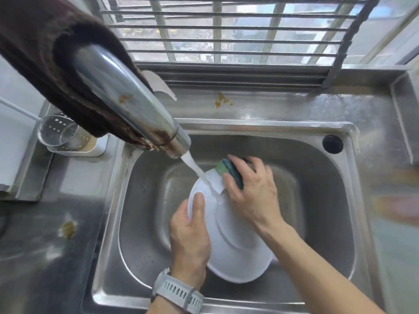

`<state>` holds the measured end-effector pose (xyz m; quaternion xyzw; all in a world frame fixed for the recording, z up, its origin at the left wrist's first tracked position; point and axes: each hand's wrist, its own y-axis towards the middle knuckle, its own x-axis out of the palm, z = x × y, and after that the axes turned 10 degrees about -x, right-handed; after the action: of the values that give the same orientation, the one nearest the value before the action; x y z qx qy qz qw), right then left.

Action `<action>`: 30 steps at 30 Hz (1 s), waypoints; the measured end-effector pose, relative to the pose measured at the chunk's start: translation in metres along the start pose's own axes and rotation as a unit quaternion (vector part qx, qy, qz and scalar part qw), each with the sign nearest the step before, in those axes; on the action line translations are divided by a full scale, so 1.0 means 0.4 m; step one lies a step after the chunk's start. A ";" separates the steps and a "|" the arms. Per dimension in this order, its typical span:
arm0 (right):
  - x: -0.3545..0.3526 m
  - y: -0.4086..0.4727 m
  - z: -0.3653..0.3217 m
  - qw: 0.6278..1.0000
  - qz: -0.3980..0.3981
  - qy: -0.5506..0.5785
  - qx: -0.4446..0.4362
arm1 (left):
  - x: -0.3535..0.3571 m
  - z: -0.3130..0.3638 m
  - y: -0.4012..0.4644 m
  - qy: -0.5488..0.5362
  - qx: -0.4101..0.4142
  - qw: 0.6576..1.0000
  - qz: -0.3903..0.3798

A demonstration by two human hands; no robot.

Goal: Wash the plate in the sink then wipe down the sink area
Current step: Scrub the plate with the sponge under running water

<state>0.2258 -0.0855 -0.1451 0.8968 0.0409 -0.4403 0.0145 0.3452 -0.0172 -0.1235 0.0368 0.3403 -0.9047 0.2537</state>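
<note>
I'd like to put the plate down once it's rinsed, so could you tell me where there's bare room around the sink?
Bare steel lies on the left counter between the sink rim and the yellowish smear, and on the back ledge right of the brown stain. The far left corner is crowded by the utensil holder and the cloth-draped faucet.

No legible text anywhere

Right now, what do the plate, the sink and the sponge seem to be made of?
Plate: probably glazed ceramic, maybe melamine; white, smooth, glossy under the water.
Sink: stainless steel, brushed; grey, with dull reflections and a pressed rim.
Sponge: apparently soft foam with a darker scouring layer; two green tones, held by the right hand.
</note>
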 end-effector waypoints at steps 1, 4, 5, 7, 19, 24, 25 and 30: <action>-0.004 -0.024 -0.014 1.000 0.001 0.004 -0.018 | 0.001 0.001 -0.002 0.006 0.006 1.000 -0.006; -0.004 -0.094 -0.092 0.994 -0.010 0.011 -0.105 | 0.002 -0.004 -0.003 -0.003 0.003 1.000 -0.017; 0.005 -0.087 -0.105 0.992 -0.014 0.003 -0.122 | -0.002 -0.007 -0.002 -0.006 -0.003 1.000 -0.013; 0.033 -0.032 -0.086 0.994 -0.019 -0.026 -0.103 | -0.019 -0.007 0.001 0.018 0.001 1.000 0.006; 0.034 0.037 -0.053 0.998 -0.046 0.043 -0.011 | -0.039 0.019 0.012 -0.003 0.007 1.000 0.027; 0.003 -0.026 0.042 0.986 0.003 0.100 0.136 | -0.040 0.032 0.031 -0.100 -0.019 0.994 0.030; -0.002 -0.060 0.041 0.982 0.014 0.113 0.148 | -0.034 0.030 0.032 -0.108 -0.027 0.993 0.035; 0.004 -0.203 -0.041 0.989 0.084 0.070 0.104 | -0.005 0.035 0.024 -0.196 -0.087 0.975 0.055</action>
<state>0.2328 -0.0035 -0.1353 0.9224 -0.0797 -0.3753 -0.0451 0.3532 -0.0313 -0.1180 -0.1451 0.3592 -0.8458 0.3667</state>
